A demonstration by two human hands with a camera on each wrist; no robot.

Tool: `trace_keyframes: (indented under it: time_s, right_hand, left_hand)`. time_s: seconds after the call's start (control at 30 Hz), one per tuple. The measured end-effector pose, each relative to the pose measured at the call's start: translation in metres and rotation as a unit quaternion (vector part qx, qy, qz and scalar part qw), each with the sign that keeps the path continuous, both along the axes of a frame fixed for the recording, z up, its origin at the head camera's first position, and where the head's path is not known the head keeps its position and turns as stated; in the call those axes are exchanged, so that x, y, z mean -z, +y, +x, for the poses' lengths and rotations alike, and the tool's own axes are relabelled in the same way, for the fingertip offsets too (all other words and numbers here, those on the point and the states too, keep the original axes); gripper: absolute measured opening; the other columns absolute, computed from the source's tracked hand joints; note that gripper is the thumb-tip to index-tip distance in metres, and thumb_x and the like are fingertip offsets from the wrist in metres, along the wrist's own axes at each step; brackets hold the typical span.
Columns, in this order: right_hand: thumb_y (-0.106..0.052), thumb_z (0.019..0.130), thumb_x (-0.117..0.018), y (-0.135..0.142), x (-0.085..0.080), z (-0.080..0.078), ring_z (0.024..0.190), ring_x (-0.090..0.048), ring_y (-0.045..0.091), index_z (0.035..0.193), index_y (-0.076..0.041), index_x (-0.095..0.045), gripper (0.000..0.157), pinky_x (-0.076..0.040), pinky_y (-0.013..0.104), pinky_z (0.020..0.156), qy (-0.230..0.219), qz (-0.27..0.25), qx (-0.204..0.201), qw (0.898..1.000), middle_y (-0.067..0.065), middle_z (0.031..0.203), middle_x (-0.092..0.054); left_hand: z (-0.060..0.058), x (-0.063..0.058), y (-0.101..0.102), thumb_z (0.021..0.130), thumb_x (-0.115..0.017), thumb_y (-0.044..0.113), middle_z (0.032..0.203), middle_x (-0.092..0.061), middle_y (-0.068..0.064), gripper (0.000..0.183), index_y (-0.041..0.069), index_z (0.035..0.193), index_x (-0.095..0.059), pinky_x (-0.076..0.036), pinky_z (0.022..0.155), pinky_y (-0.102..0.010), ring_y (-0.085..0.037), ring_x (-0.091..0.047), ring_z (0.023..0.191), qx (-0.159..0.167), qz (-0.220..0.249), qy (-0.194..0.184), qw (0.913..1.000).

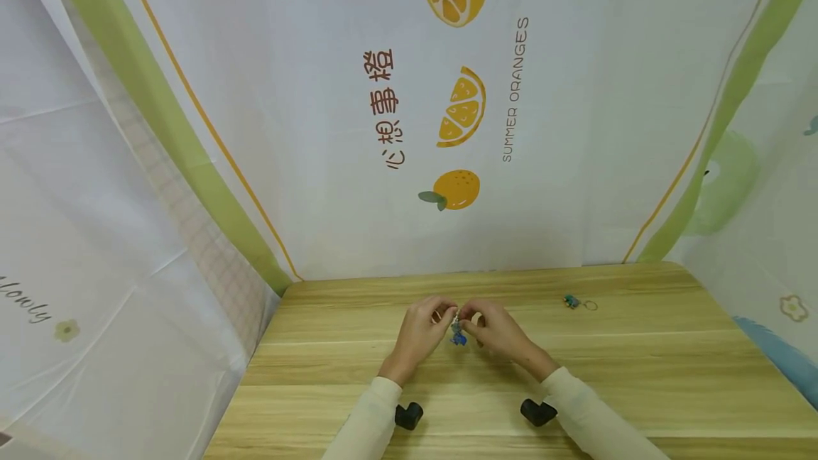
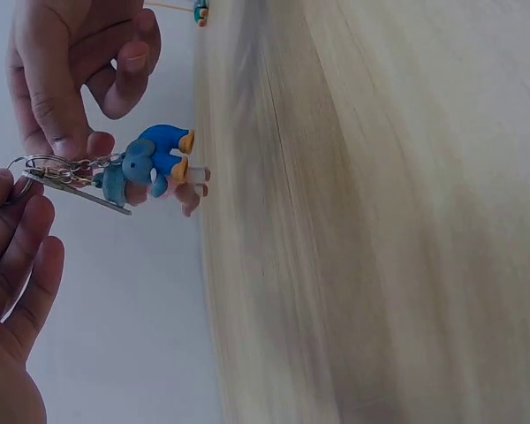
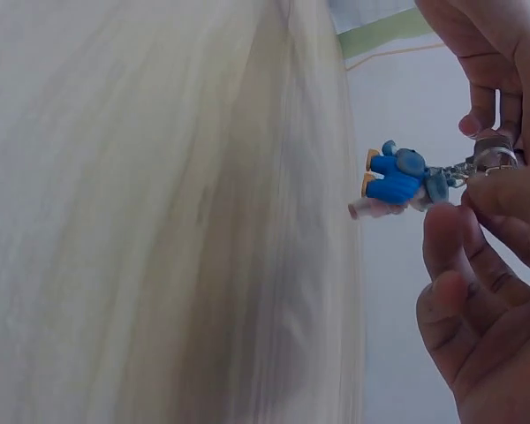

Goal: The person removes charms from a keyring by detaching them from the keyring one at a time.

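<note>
A metal key ring (image 2: pixel 49 166) is held up between both hands above the table. My left hand (image 1: pixel 422 329) pinches the ring from the left. From the right, my right hand (image 1: pixel 498 332) pinches it near the short chains. A blue elephant figure (image 2: pixel 165 152) with orange feet hangs from one chain. Behind it hangs a pinkish figure (image 2: pixel 187 196), partly hidden. A flat metal piece like a key (image 2: pixel 93 199) also points out from the ring. Fingertips cover part of the ring in both wrist views.
Another keychain (image 1: pixel 571 301), small and green-blue with its own ring, lies at the table's back right. The wood-grain table (image 1: pixel 319 360) meets a white printed cloth (image 1: pixel 287 126) at its back edge. Black wrist mounts (image 1: pixel 538 412) sit below the forearms.
</note>
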State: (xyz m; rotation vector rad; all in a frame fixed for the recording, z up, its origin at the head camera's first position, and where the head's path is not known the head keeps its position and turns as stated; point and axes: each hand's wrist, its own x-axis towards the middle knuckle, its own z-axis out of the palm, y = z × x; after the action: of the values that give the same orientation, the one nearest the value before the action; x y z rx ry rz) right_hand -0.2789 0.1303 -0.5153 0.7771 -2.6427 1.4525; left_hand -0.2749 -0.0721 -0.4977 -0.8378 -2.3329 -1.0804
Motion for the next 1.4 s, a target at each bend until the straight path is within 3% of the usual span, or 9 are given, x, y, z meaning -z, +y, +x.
trace_keyframes:
  time_s: [0.23, 0.6, 0.93, 1.4]
  right_hand:
    - [-0.014, 0.107, -0.067, -0.0014, -0.0014, 0.0022, 0.052, -0.056, 0.009, 0.107, -0.01, -0.071, 0.006, -0.046, 0.025, 0.045, -0.011, -0.014, -0.006, 1.0, 0.006, 0.098, -0.069]
    - [-0.013, 0.105, -0.067, -0.0002, -0.0015, 0.0026, 0.052, -0.057, 0.01, 0.101, -0.015, -0.07, 0.005, -0.049, 0.026, 0.047, -0.001, 0.007, 0.043, 0.999, 0.0, 0.091, -0.068]
    - [-0.012, 0.102, -0.067, 0.0003, -0.0061, 0.0053, 0.051, -0.055, 0.008, 0.103, -0.01, -0.072, 0.005, -0.047, 0.026, 0.048, 0.011, 0.012, 0.088, 0.996, -0.002, 0.09, -0.068]
    - [-0.011, 0.102, -0.069, 0.0022, -0.0048, 0.005, 0.05, -0.055, 0.005, 0.103, -0.015, -0.072, 0.005, -0.05, 0.027, 0.047, 0.045, 0.001, 0.07, 0.997, -0.002, 0.091, -0.07]
  left_hand:
    - [0.0004, 0.0004, -0.0017, 0.102, -0.072, 0.01, 0.087, -0.076, -0.002, 0.006, 0.008, 0.103, -0.078, -0.059, 0.068, -0.021, -0.009, -0.068, 0.074, 0.006, 0.0, 0.008, 0.9999]
    - [-0.0007, 0.0042, -0.0043, 0.103, -0.071, 0.009, 0.09, -0.076, -0.003, 0.007, 0.007, 0.104, -0.078, -0.058, 0.068, -0.018, -0.008, -0.068, 0.076, 0.021, -0.007, 0.012, 0.9997]
    - [-0.0001, 0.0038, -0.0042, 0.102, -0.072, 0.009, 0.088, -0.075, -0.003, 0.008, 0.004, 0.104, -0.078, -0.057, 0.067, -0.019, -0.01, -0.068, 0.075, 0.018, -0.013, 0.001, 0.9997]
    - [0.0004, 0.0043, -0.0054, 0.105, -0.07, 0.012, 0.093, -0.075, -0.003, 0.012, 0.007, 0.107, -0.08, -0.058, 0.069, -0.02, -0.01, -0.067, 0.078, 0.013, -0.029, -0.035, 0.9989]
